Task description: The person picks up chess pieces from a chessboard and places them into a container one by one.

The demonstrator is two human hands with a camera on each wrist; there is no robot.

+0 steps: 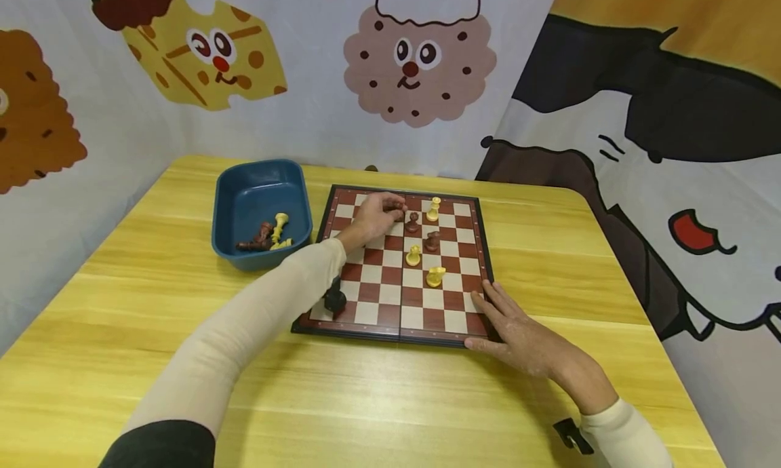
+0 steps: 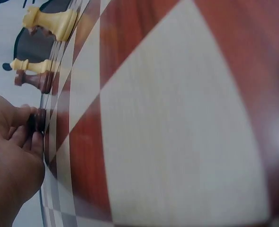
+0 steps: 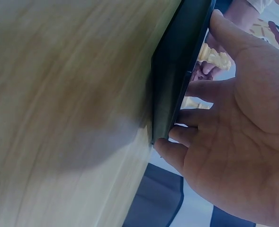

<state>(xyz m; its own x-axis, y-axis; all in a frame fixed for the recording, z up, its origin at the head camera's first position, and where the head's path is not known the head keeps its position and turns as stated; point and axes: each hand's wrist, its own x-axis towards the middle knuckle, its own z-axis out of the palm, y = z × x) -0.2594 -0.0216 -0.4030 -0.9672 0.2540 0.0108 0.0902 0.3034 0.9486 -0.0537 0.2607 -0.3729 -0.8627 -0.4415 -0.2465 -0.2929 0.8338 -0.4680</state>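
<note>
My left hand (image 1: pixel 375 217) reaches over the far part of a chessboard (image 1: pixel 379 294) and pinches a dark brown chess piece (image 2: pixel 40 120), whose base is at the board's surface. Its kind is hidden by the fingers. Beside that hand stand a brown piece (image 1: pixel 412 222) and, farther right, a yellow piece (image 1: pixel 432 209). Nearer me are another brown piece (image 1: pixel 432 241), a yellow piece (image 1: pixel 413 256) and a yellow knight (image 1: pixel 435 277). My right hand (image 1: pixel 525 336) rests at the board's near right corner, fingers extended over its dark edge (image 3: pixel 184 61).
Left of the board, a blue bin (image 1: pixel 262 258) holds several brown and yellow chess pieces lying down. The wooden table (image 1: pixel 378 400) extends around the board. Cartoon-printed cloth (image 1: pixel 317 81) hangs behind. A black wrist device (image 1: pixel 334 297) sits under the left forearm.
</note>
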